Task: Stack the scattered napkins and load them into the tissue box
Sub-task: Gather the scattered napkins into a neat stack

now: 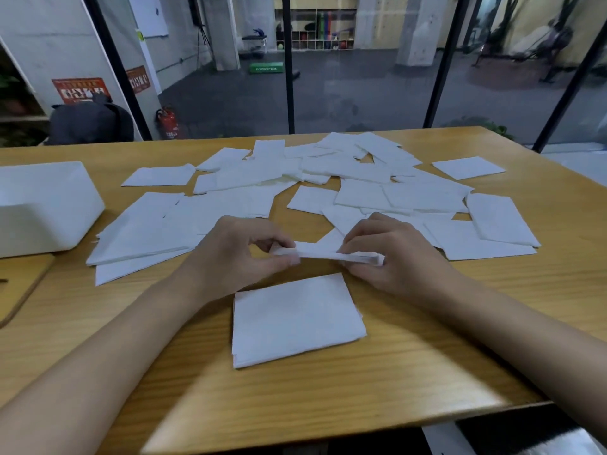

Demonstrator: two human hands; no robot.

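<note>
Above the near edge of the wooden table (443,362): napkin bundle (328,254), edge-on, pinched at either end by left hand (236,257) and right hand (397,261). Started stack (295,320) just below; scattered napkins (361,182) beyond; white tissue box (42,205) far left. Recommended: align edges, then lay the bundle squarely on the stack.

Bare left grip (235,257), bare right grip (394,257), forearms (108,343) uncovered

Two hands in play: one left hand (236,254), one right hand (394,254). One thin bundle of napkins (328,254) pinched between them. One squared stack (295,320) on the bench (427,356). One white tissue box (42,205). Loose napkins (361,172): well over a dozen, too overlapped to tally exactly.
</note>
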